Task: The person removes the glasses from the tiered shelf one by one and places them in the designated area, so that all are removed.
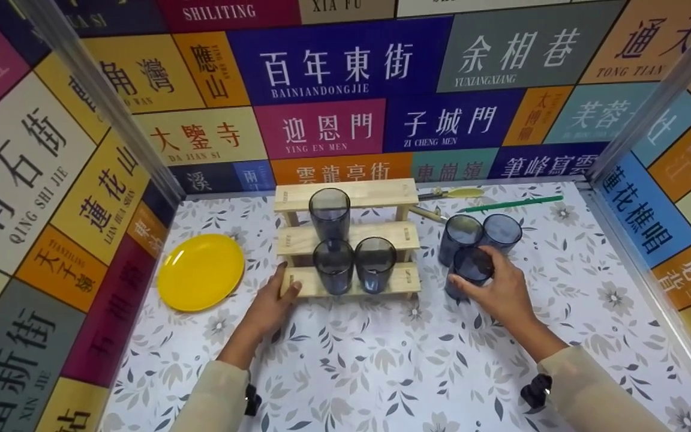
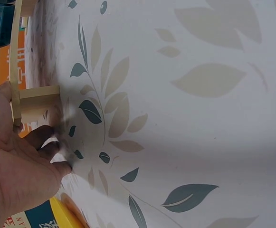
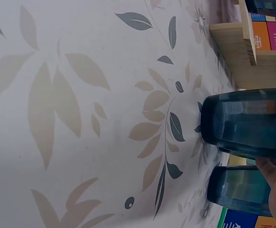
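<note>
A three-tiered wooden rack [image 1: 381, 195] stands in the middle of the table. One dark blue drinking glass [image 1: 330, 210] is on its middle step. Side by side on the bottom step are two more glasses, a left one [image 1: 333, 270] and a right one [image 1: 375, 267]. My left hand [image 1: 270, 303] holds the left end of the bottom step, thumb on top and other fingers lower. With thumb and fingers, my right hand [image 1: 504, 288] grips a glass [image 1: 468, 270] right of the rack; whether its base touches the table cannot be told. Behind it stand two similar glasses [image 1: 454, 237] [image 3: 237, 190].
A yellow plate [image 1: 200, 273] lies left of the rack. Behind the glasses are a green stick [image 1: 519, 204] and a yellow-tipped utensil [image 1: 464, 193]. Sign-covered walls [image 1: 345, 66] border the patterned tabletop [image 1: 345, 372] at the back and both sides.
</note>
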Demonstrator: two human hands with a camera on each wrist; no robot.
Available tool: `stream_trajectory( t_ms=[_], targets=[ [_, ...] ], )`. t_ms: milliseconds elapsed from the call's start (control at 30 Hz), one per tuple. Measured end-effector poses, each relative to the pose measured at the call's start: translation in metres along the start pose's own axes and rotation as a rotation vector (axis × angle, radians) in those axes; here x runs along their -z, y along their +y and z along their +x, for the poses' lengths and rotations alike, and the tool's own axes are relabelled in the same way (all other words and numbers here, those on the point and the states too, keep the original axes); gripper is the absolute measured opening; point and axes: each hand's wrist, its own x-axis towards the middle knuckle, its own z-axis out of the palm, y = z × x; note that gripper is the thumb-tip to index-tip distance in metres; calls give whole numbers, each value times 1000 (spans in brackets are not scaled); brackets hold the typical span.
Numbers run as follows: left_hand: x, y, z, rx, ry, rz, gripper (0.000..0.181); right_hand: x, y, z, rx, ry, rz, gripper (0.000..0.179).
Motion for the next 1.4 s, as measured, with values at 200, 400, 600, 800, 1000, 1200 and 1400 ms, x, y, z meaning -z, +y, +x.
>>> stream_trajectory(
  t_ms=[200, 400, 600, 800, 1000, 1200, 1400],
  targets=[
    [-2, 0, 2, 4, 4, 5, 81, 0, 1, 1, 15, 18, 3, 86],
    [-4, 0, 2, 12, -1, -5, 81, 2, -1, 2, 5, 22, 1, 86],
    [-4, 1, -1, 8, 4, -3, 80, 2, -1, 0, -25, 8, -15, 88],
    [-5, 1, -4, 7, -2, -9, 79, -1, 0, -5, -48, 3, -26, 88],
    [-3, -3, -6, 5, -7, -1, 80, -4, 1, -7, -36, 2, -23, 87],
    [-3, -4, -5, -5, -9, 8, 81, -4, 2, -9, -30, 1, -32, 88],
    [-1, -1, -2, 0, 7, -1, 81, -4, 2, -4, -33, 5, -18, 89]
  ],
)
